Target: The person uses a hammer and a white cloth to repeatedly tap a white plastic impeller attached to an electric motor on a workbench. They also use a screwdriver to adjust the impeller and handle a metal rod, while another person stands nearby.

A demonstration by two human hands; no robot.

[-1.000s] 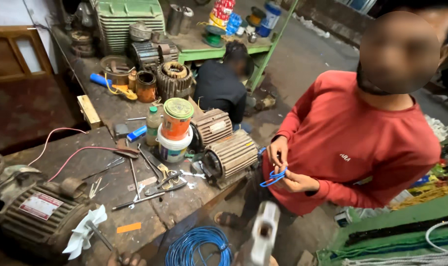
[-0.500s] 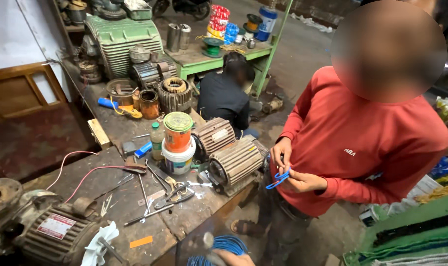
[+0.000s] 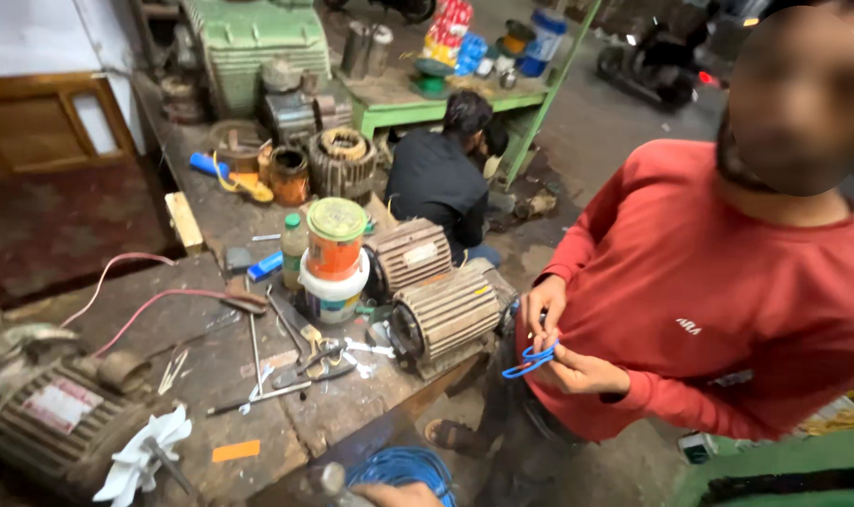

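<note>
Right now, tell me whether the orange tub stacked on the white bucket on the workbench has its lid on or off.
Lid on: the orange tub stands upright on the white bucket, capped by a pale green lid.

At six o'clock, just a sliver of one own hand [image 3: 389,495], side unclear, against a blue wire coil [image 3: 403,469]. At four o'clock, a co-worker in a red sweater [image 3: 708,300] looping blue wire [image 3: 530,360] between both hands. Toward centre, two finned motor housings [image 3: 446,314] beside stacked paint tubs [image 3: 335,258] on the workbench [image 3: 211,376]. At twelve, someone in black [image 3: 436,183], crouched.
</note>
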